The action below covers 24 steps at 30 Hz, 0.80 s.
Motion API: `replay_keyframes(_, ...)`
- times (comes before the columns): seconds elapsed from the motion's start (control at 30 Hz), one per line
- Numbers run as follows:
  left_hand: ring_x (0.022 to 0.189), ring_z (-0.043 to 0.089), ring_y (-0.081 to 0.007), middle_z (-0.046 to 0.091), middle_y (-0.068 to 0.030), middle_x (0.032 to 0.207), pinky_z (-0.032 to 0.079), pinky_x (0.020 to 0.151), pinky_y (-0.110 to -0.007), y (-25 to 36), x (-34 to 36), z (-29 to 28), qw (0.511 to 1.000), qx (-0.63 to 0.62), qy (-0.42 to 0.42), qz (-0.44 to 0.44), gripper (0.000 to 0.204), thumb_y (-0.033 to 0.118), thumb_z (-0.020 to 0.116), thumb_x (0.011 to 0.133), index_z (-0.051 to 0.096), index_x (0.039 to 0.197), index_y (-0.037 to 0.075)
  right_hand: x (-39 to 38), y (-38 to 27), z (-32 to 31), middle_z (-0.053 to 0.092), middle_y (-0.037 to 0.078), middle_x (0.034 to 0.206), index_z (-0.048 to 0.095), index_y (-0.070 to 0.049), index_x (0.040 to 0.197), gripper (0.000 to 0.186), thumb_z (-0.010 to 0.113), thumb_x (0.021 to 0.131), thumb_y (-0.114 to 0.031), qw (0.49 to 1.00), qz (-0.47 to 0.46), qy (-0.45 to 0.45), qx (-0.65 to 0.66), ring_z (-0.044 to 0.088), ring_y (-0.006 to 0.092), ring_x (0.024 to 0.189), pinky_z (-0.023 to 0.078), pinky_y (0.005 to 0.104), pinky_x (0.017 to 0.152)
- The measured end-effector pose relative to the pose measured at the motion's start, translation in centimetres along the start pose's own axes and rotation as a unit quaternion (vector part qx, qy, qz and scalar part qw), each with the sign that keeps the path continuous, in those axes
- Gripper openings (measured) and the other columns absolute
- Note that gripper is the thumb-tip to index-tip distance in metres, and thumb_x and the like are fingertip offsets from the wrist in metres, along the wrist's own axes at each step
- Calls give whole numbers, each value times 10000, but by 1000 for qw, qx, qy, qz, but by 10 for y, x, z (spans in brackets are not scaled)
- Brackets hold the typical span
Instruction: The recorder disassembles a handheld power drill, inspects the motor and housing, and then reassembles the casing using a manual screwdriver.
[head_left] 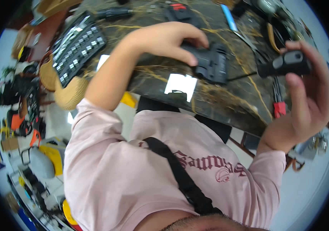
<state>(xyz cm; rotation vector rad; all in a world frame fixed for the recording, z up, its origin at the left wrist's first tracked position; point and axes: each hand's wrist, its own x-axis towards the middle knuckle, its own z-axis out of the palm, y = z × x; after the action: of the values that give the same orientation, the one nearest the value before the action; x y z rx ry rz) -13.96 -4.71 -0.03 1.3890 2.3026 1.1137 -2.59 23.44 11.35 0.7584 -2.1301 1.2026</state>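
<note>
My left hand [164, 42] curls over a black plastic device [210, 61] lying on the dark marble table [245, 100], gripping it with thumb and fingers. My right hand [308, 96] holds a black and grey screwdriver handle [283, 63] between thumb and fingers. Its dark shaft points left, with the tip at the device's lower right edge; whether it touches or enters the device I cannot tell. Pliers or a tool with a red handle [279, 109] lie just below the screwdriver.
A bit set in a black case [79, 44] lies left, beside a woven basket [66, 92]. Behind sit a black and red item [178, 13], a dark cylindrical tool [114, 12], a blue-handled tool [229, 17] and dark clutter [272, 27]. Assorted gear [29, 119] stands beyond the table.
</note>
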Motion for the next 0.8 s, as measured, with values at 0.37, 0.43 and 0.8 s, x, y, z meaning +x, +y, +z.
replay_keyframes(0.37, 979, 620, -248, 648, -106, 1069, 492, 892, -347, 18, 2, 15, 998, -22, -64, -20, 504, 211, 843, 743, 655, 1144, -28, 20, 54, -92, 665, 243, 1184, 622, 101, 1257, 351, 580, 928, -15, 995, -59, -60, 45, 662, 301, 1076, 515, 381, 971)
replay_keyframes(0.43, 975, 623, -238, 648, -98, 1067, 500, 874, -339, 16, 3, 17, 996, -43, -77, -11, 504, 222, 842, 747, 658, 1146, -24, 22, 55, -92, 665, 243, 1179, 623, 100, 1256, 353, 581, 926, -15, 995, -54, -68, 42, 662, 299, 1069, 515, 379, 964)
replay_keyframes(0.8, 949, 630, -165, 656, -49, 1099, 527, 781, -291, 13, 2, 11, 980, -137, -130, -61, 563, 223, 863, 750, 682, 1242, 17, 52, 68, -67, 668, 239, 1152, 626, 99, 1252, 360, 585, 912, -14, 989, -50, -130, 41, 664, 292, 1031, 518, 370, 927)
